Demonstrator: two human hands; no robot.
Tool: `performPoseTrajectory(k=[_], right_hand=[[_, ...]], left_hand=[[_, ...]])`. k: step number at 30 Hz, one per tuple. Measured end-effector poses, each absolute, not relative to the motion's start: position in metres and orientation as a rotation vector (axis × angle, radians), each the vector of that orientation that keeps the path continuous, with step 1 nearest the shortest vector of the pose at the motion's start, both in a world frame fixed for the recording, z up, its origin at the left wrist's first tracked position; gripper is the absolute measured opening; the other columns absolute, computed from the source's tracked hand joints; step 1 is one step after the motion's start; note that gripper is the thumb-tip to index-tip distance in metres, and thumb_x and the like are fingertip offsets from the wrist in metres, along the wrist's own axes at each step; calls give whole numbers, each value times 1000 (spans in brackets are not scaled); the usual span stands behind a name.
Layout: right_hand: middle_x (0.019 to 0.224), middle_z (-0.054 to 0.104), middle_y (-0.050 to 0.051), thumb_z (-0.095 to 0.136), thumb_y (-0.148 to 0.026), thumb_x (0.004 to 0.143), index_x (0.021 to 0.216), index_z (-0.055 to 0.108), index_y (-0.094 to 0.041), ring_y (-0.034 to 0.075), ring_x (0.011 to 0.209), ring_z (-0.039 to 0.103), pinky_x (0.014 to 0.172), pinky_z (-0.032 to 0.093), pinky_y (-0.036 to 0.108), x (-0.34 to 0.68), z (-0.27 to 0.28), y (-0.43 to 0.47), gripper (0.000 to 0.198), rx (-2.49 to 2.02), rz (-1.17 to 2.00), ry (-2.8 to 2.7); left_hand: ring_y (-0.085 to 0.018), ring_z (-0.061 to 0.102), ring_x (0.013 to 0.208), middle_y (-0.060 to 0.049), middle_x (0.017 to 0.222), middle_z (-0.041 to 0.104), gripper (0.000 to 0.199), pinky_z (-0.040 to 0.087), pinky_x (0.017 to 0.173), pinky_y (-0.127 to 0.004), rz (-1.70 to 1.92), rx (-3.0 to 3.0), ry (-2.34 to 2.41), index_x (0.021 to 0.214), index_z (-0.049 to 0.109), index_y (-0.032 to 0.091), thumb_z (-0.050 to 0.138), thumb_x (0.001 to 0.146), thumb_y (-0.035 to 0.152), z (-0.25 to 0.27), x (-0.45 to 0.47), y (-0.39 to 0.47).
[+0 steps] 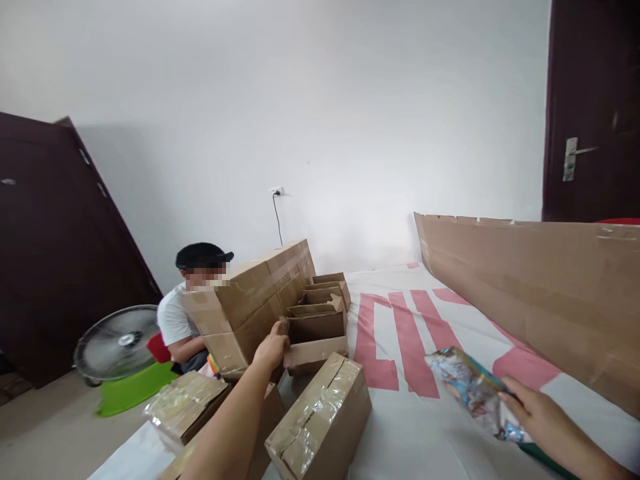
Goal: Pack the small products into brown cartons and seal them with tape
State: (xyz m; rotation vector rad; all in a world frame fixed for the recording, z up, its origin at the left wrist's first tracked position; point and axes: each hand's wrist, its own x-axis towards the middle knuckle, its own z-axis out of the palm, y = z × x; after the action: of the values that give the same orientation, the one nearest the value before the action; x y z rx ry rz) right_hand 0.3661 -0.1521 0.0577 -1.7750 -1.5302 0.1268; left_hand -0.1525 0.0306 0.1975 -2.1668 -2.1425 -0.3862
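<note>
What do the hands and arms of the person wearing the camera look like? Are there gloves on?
No gloves! The left hand and right hand are both bare, with ordinary human fingers. No sleeve shows on the left forearm or the right forearm, and I see no watch or bracelet. The right hand is a little blurry, so tiny details are hard to tell.

Item count by type. Wearer's hands: two, left hand (273,347) at centre, right hand (537,417) at lower right. Plastic packets (473,393): at least one, lower right, blurred. Open cartons (320,357): at least three, centre. Taped cartons (320,413): at least two, lower centre and lower left. Stacked cartons (245,290): at least four, left of centre. Cardboard panel (530,287): one, right. Doors (60,253): two, left edge and upper right. Fan (117,337): one, lower left. Co-worker (175,317): one, left of centre. Wall socket (275,191): one, centre.
</note>
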Motion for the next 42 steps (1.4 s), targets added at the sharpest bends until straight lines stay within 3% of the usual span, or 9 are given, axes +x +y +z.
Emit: performPoseTrajectory(k=[5, 12, 15, 17, 20, 25, 32, 36, 42], right_hand=[[76, 72, 2, 46, -35, 80, 80, 61, -28, 24, 73, 66, 65, 45, 31, 316, 50, -130, 16, -1715, 491, -1796], [79, 69, 5, 56, -48, 80, 90, 61, -20, 22, 75, 64, 66, 45, 29, 305, 50, -121, 31, -1669, 664, -1645], [100, 71, 10, 53, -54, 82, 111, 59, -19, 26, 94, 65, 79, 49, 33, 312, 28, -143, 46, -1511, 740, -1570], [123, 64, 13, 66, -49, 72, 127, 53, -21, 30, 112, 60, 92, 47, 37, 315, 2, -162, 63, -1382, 778, -1522], [123, 65, 13, 74, -33, 57, 120, 61, -25, 36, 113, 59, 96, 45, 42, 315, -25, -177, 65, -1439, 725, -1470], [81, 70, 4, 64, -33, 71, 81, 64, -21, 24, 81, 64, 76, 49, 35, 318, 41, -105, 16, -1530, 550, -1349], [97, 65, 3, 59, -36, 92, 102, 62, -15, 15, 82, 63, 74, 54, 34, 309, 152, 28, 23, -1461, 549, -1360], [95, 65, 2, 58, -33, 92, 106, 61, -15, 14, 78, 63, 68, 54, 30, 295, 122, 20, 23, -1437, 669, -1372], [62, 59, -6, 59, -18, 87, 86, 62, -14, 10, 52, 54, 52, 43, 24, 293, 63, 11, 5, -1505, 871, -1369]], left_hand=[[-45, 48, 123, -24, 148, 37, 30, 39, 95, -63, -447, -2057, -2182, 97, 68, 12, 48, 75, 4, 206, -123, 24], [-19, 39, 136, -3, 146, 44, 36, 29, 114, -30, -595, -2602, -1655, 118, 61, 28, 56, 82, 26, 186, 24, -49], [-31, 21, 146, -9, 155, 30, 84, 20, 118, -39, -632, -2940, -1864, 136, 48, 25, 79, 58, 25, 133, 64, -80], [-34, 30, 142, -14, 151, 38, 108, 30, 114, -39, -613, -3059, -2107, 141, 40, 21, 84, 43, 13, 97, 79, -89], [-27, 63, 110, -8, 116, 68, 86, 52, 89, -32, -560, -3060, -2243, 131, 50, 22, 80, 52, 7, 63, 93, -90], [-21, 66, 98, -6, 106, 68, 30, 53, 86, -38, -684, -2823, -2230, 113, 59, 15, 65, 84, 18, 109, 111, -34], [-22, 61, 105, -8, 121, 60, 36, 53, 88, -44, -658, -2585, -2058, 120, 56, 17, 60, 90, 35, 221, 103, 47], [-21, 63, 100, -8, 117, 62, 37, 54, 85, -42, -505, -2606, -1988, 122, 55, 17, 59, 90, 36, 234, 43, 42], [-22, 62, 103, -7, 117, 62, 32, 53, 89, -44, -92, -2522, -2060, 116, 59, 16, 60, 90, 34, 249, -88, 28]])
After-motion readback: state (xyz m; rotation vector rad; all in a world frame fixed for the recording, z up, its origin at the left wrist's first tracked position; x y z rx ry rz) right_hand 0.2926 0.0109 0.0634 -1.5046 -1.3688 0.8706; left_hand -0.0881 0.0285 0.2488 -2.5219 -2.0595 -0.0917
